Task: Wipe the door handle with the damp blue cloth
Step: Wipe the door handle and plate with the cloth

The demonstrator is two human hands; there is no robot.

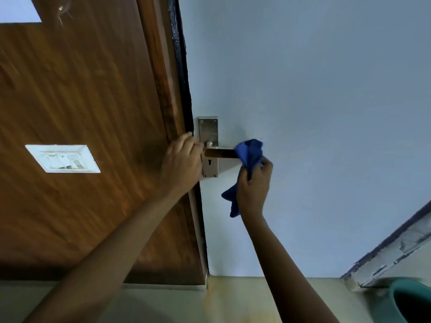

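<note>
Pale blue-grey flat door (314,101) carries brushed-metal rectangular backplate (208,127) near its left edge; keyhole in lower plate; metal lever handle (219,153) projects rightward from plate; beige floor (233,299) below, green round tub (410,297) on it

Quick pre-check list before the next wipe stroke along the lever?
1. Blue cloth gripped in right hand: ok.
2. Cloth touching door handle at its free end: ok.
3. Left hand steadying at the door edge beside the backplate: ok.
4. Lever length towards the pivot unobstructed: ok.
5. Cloth tail hanging clear of the keyhole: ok.
6. Cloth dampness: cannot tell.
</note>
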